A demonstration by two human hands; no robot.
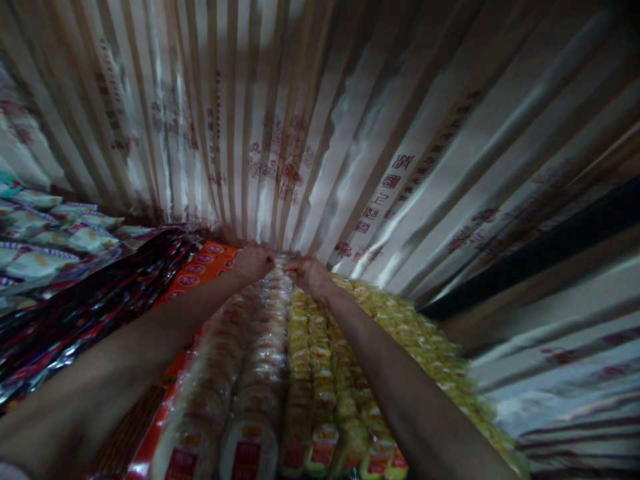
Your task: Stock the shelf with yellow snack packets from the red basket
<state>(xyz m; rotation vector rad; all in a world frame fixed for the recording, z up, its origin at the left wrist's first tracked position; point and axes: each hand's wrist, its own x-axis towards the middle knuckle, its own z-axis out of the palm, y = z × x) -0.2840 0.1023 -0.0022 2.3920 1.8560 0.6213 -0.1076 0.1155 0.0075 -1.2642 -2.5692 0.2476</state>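
Observation:
Both my arms reach forward over long rows of wrapped food. My left hand (254, 264) is closed at the far end of the rows of round, pale, clear-wrapped cakes (249, 445). Close beside it, my right hand (309, 275) is closed too, above the far end of the yellow-wrapped small cakes (324, 400). Shiny clear plastic (283, 261) shows between the two hands. What lies within the fingers is too dark and small to tell.
Pleated, pale printed packaging (280, 133) rises like a wall behind the rows. Left are an orange printed package (205, 263), dark glossy packets (95, 300) and white packets (37, 261). A dark bar (540, 250) slants on the right, above more striped packaging (575, 387).

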